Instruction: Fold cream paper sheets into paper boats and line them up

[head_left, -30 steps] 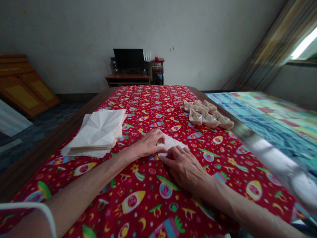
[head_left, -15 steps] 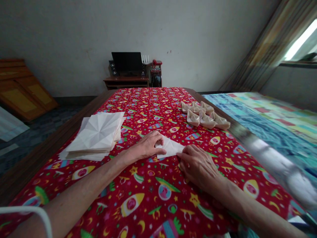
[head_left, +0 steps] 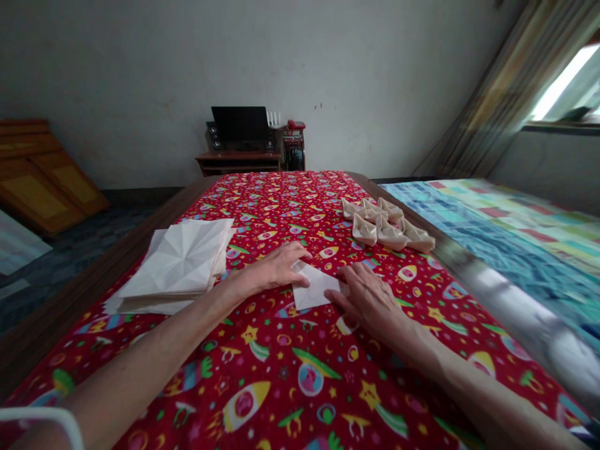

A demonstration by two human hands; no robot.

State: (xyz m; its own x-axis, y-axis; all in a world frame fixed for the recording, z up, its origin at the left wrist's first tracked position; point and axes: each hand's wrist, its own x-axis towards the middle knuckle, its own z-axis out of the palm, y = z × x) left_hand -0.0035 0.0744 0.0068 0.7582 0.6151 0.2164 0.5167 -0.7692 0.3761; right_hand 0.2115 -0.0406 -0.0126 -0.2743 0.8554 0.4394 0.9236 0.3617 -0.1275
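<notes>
A small folded white paper (head_left: 311, 292) lies on the red patterned tablecloth between my hands. At its left edge, my left hand (head_left: 280, 265) holds it, with the thumb on the paper and the fingers curved over the far side. My right hand (head_left: 368, 292) grips the right side between thumb and fingers, covering that corner. To the left lies a stack of creased white sheets (head_left: 180, 259), the top one marked with folds radiating from its middle. Several folded paper boat shapes (head_left: 391, 232) stand in two rows at the right.
The red tablecloth (head_left: 281, 362) covers most of a dark wooden table (head_left: 154, 231). A bed (head_left: 492, 231) with a blue patchwork cover runs along the right side. Beyond the far end stand a monitor (head_left: 240, 127) and a red telephone (head_left: 295, 125). A wooden cabinet (head_left: 51, 175) is at far left.
The paper between my hands has changed from a flat triangular shape to a more four-sided one. Both hands have shifted slightly around it. The camera view has tilted up a little.
</notes>
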